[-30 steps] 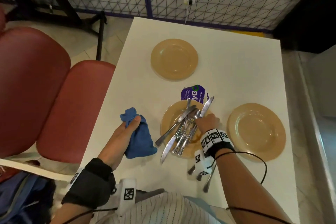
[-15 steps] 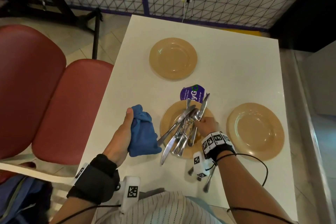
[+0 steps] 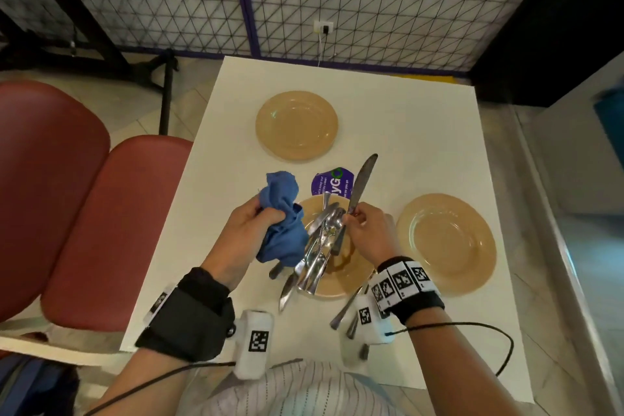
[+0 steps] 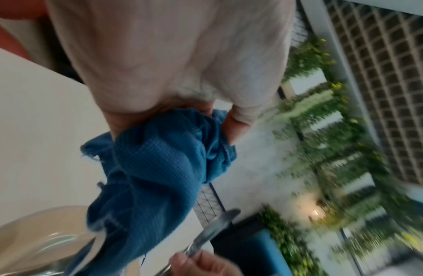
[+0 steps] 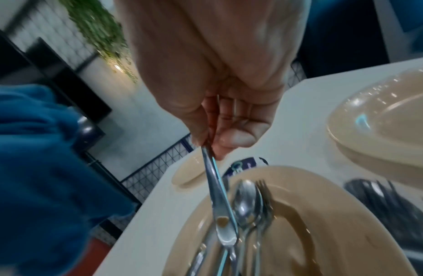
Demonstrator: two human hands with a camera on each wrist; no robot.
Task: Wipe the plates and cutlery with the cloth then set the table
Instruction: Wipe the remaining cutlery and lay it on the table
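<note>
My left hand [image 3: 256, 226] grips a bunched blue cloth [image 3: 282, 230] in the air, just left of the near tan plate [image 3: 351, 277]. That plate carries a pile of cutlery [image 3: 317, 253]: spoons, forks and knives. My right hand [image 3: 353, 217] pinches a table knife [image 3: 362, 182] at mid-length, blade pointing away, handle hanging over the plate. In the right wrist view the knife [image 5: 217, 196] hangs beside a spoon [image 5: 248, 201]. In the left wrist view the cloth [image 4: 158, 168] hangs near the knife blade [image 4: 217, 224].
Two bare tan plates lie on the white table [image 3: 422, 132]: one far [image 3: 296, 126], one right [image 3: 445, 243]. A purple sticker [image 3: 332, 184] sits behind the near plate. More cutlery [image 3: 347, 311] lies near my right wrist. Red seats [image 3: 101, 230] stand left.
My left hand lifted the cloth off the table and brought it right, towards the knife. My right hand raised the knife up out of the pile.
</note>
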